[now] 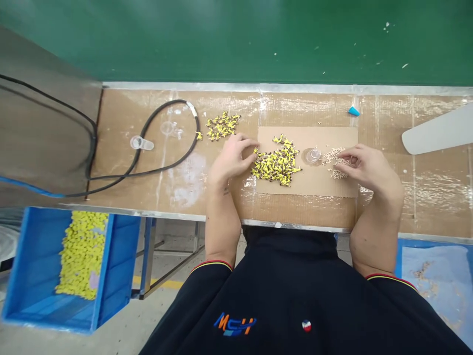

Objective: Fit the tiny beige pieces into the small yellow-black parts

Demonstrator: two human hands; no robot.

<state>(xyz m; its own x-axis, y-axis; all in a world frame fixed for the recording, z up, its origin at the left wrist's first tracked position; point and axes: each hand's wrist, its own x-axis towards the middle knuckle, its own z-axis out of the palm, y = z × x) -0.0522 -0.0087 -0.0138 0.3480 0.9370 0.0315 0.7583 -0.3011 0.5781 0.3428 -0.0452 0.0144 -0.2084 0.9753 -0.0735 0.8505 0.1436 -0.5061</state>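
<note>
My left hand [236,157] is over the left edge of a flat cardboard sheet [323,187], its thumb and forefinger closed around a small yellow piece [255,150]. Beside those fingertips lies a heap of little yellow-and-black figures [277,165]. My right hand [369,166] is at the sheet's right side, fingers curled together over a scatter of tiny beige pieces [332,157]. Whatever sits between its fingertips is too small to make out. A small clear plastic cup [313,156] stands between the two heaps.
Another cluster of yellow-and-black figures [222,126] lies to the left. Farther left are a looped black cable [162,170] and a clear plastic piece [142,143]. A blue cap [354,111] sits toward the back. Below the bench, a blue bin [118,266] holds yellow pieces.
</note>
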